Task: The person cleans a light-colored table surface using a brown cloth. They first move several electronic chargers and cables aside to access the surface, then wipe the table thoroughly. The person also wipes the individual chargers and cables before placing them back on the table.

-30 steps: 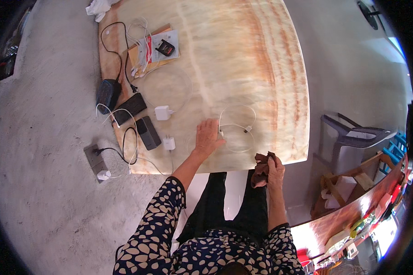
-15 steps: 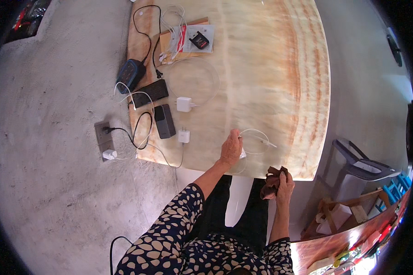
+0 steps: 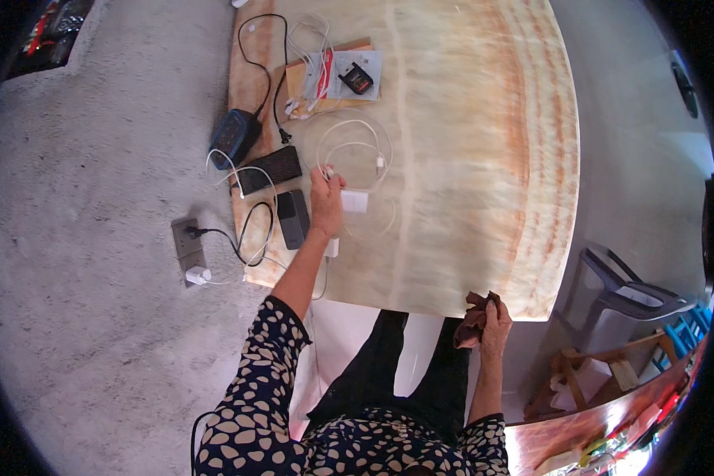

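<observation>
**A:** So what are we holding here? Our left hand [image 3: 325,202] looks closed, fingertips pinching a white cable [image 3: 357,121] just left of the frame's centre. Its loop spreads toward the upper middle, connector [image 3: 380,162] at the right side.

**B:** Yep, and we've got our right hand [image 3: 496,329] wrapped around a bunched brown cloth [image 3: 470,325], lower right, at the counter [image 3: 468,159] edge. Probably parked there so it doesn't snag the loop.

**A:** Makes sense. We'd guess the pinch near one end lets the rest sit loose. Why's everything crowded left, though?

**B:** Likely the wall socket [image 3: 189,252] at the left of the frame, with a black plug and a white one in it. The dark oblong device [image 3: 293,219] is right by our left hand, and a white charger [image 3: 355,201] sits just beside it on the other side. Second white charger [image 3: 332,247] is next to our wrist.

**A:** Any labels we can read?

**B:** Not really. The papers [image 3: 366,59], upper left, have a red strip, and there's a black piece [image 3: 355,78] on top with reddish marks, but it's all too small for us.
</observation>
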Demonstrator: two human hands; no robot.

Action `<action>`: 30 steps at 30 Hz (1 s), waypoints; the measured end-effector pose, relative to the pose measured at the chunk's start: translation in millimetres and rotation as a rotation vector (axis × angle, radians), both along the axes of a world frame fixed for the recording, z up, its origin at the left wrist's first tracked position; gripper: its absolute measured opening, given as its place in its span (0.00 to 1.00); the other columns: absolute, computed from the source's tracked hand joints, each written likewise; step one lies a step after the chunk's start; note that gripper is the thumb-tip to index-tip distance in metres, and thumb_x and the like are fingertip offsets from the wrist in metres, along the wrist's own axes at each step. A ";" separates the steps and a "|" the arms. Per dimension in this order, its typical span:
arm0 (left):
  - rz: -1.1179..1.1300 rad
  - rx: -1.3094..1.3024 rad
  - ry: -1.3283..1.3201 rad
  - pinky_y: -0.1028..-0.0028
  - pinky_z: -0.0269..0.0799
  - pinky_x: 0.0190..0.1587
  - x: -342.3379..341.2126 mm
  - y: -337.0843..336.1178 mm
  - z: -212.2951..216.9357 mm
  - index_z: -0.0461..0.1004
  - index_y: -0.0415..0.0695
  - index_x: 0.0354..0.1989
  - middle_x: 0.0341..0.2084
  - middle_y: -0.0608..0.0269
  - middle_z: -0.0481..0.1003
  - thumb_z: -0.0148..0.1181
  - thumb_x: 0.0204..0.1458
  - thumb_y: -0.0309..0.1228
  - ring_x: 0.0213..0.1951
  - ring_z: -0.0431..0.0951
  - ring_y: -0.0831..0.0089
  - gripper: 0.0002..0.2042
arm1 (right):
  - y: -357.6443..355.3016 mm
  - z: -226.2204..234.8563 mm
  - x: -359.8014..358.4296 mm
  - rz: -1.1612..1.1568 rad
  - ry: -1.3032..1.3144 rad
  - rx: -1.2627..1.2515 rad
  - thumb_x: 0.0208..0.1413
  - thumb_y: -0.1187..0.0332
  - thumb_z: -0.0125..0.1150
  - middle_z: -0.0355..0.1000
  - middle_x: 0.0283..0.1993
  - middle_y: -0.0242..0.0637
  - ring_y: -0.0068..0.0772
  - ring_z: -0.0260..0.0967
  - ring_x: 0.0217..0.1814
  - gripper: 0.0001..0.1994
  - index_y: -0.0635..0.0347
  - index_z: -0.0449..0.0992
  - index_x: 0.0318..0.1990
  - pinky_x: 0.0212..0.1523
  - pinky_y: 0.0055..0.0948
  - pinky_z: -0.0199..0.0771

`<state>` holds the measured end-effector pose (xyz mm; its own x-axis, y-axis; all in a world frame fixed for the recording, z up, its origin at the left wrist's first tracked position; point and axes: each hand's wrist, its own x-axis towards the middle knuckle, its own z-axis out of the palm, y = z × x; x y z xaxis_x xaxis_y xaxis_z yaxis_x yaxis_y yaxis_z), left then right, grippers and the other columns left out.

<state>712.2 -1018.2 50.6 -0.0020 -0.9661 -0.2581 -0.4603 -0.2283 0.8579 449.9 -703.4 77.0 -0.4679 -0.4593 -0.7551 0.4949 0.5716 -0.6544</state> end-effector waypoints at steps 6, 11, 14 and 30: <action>0.051 -0.091 -0.263 0.69 0.70 0.34 29.6 -52.8 -14.3 0.67 0.36 0.41 0.27 0.54 0.73 0.49 0.52 0.26 0.28 0.74 0.67 0.10 | -2.8 -3.7 3.3 0.051 0.023 -0.002 0.62 0.67 0.48 0.76 0.35 0.38 0.25 0.71 0.30 0.13 0.69 0.72 0.46 0.31 0.26 0.72; 0.048 0.004 -0.383 0.58 0.68 0.42 41.7 -81.4 -28.5 0.67 0.37 0.41 0.31 0.46 0.75 0.50 0.52 0.29 0.36 0.76 0.51 0.11 | -4.9 -5.8 1.8 0.062 0.008 0.002 0.62 0.68 0.48 0.76 0.37 0.39 0.27 0.71 0.35 0.13 0.68 0.71 0.46 0.36 0.27 0.73; -0.033 -0.027 -0.499 0.58 0.67 0.46 43.1 -95.2 -28.4 0.68 0.38 0.44 0.36 0.44 0.73 0.52 0.51 0.29 0.42 0.74 0.51 0.13 | 3.2 -23.2 6.4 0.041 0.012 -0.056 0.61 0.68 0.49 0.75 0.40 0.41 0.30 0.72 0.38 0.14 0.68 0.70 0.49 0.39 0.29 0.72; -0.597 -0.222 -0.147 0.57 0.58 0.57 -22.4 92.6 -3.6 0.68 0.43 0.49 0.48 0.50 0.68 0.64 0.42 0.28 0.54 0.64 0.53 0.22 | -91.6 30.6 -9.7 0.196 0.171 -0.240 0.60 0.72 0.51 0.73 0.42 0.40 0.32 0.73 0.41 0.15 0.65 0.70 0.53 0.40 0.30 0.77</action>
<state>689.8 -925.6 47.0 -0.5346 -0.8402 -0.0906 -0.5689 0.2785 0.7738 440.2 -795.0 107.6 -0.4636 -0.7077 -0.5332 0.2626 0.4650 -0.8455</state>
